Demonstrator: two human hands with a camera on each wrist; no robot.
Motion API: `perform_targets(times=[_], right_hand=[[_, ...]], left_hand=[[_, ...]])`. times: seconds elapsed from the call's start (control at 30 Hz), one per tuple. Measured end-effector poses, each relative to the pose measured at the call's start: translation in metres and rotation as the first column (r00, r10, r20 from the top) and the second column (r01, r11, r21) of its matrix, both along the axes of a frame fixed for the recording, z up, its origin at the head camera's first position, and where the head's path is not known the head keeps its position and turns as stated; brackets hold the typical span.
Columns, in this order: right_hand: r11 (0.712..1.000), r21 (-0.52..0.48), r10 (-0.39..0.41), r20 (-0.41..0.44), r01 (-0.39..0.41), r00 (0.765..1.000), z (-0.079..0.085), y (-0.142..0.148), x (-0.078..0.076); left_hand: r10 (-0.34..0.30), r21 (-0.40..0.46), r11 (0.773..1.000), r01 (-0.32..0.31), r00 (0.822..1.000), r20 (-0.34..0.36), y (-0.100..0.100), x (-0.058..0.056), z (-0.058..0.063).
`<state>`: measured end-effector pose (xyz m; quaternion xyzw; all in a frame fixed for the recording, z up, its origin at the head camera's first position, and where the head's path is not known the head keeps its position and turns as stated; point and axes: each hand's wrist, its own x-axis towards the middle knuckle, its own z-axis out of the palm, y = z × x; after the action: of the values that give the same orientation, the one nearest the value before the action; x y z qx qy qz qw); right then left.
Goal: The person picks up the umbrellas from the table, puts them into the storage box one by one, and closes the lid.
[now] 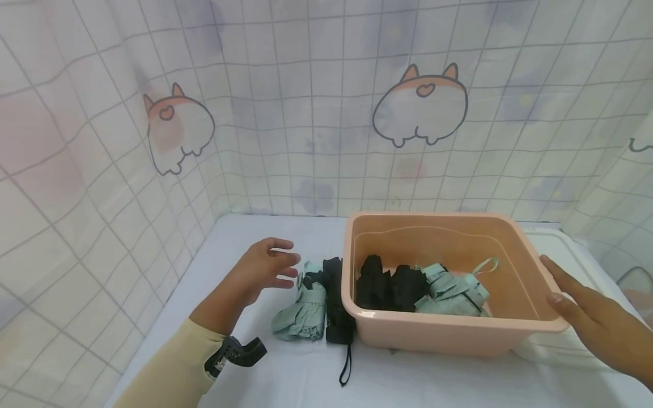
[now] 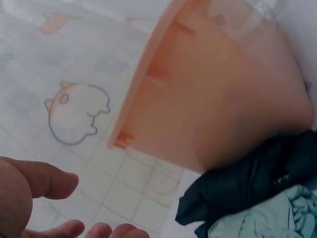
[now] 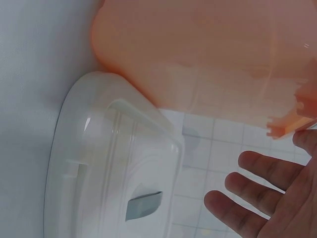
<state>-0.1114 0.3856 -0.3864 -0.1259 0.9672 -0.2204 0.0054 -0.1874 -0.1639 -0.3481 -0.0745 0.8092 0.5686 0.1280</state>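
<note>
A peach plastic bin (image 1: pixel 433 334) stands at the right of the table. Inside it lie folded black umbrellas (image 1: pixel 374 286) and a folded light green umbrella (image 1: pixel 454 292). Against the bin's left side, on the table, is another black umbrella (image 1: pixel 336 306) with a wrist loop, and beside that a green umbrella (image 1: pixel 305 314). My left hand (image 1: pixel 267 265) hovers just left of these two, fingers loosely spread and holding nothing. At the bin's right rim, my right hand (image 1: pixel 594 314) has its fingertips right at the edge; in the right wrist view its fingers (image 3: pixel 267 168) are extended.
A white plastic lid (image 3: pixel 104 163) with a grey latch (image 3: pixel 143 206) lies on the table under and beside the bin's right end. A white gridded curtain (image 1: pixel 306 113) with dog drawings hangs behind and on both sides. My left wrist wears a black strap (image 1: pixel 240 352).
</note>
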Motion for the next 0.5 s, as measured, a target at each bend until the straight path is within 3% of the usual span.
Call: perform_targets(times=[0.37, 0.5], right_hand=[[1.0, 0.0, -0.001, 0.01, 0.001, 1.0, 0.0, 0.001, -0.001], [1.0, 0.001, -0.002, 0.012, 0.002, 1.0, 0.0, 0.001, -0.001]], left_hand=[[0.016, -0.071, 0.997, -0.011, 0.998, 0.065, -0.026, -0.002, -0.022], [0.023, -0.124, 0.992, -0.009, 0.993, 0.112, -0.031, -0.004, -0.035]])
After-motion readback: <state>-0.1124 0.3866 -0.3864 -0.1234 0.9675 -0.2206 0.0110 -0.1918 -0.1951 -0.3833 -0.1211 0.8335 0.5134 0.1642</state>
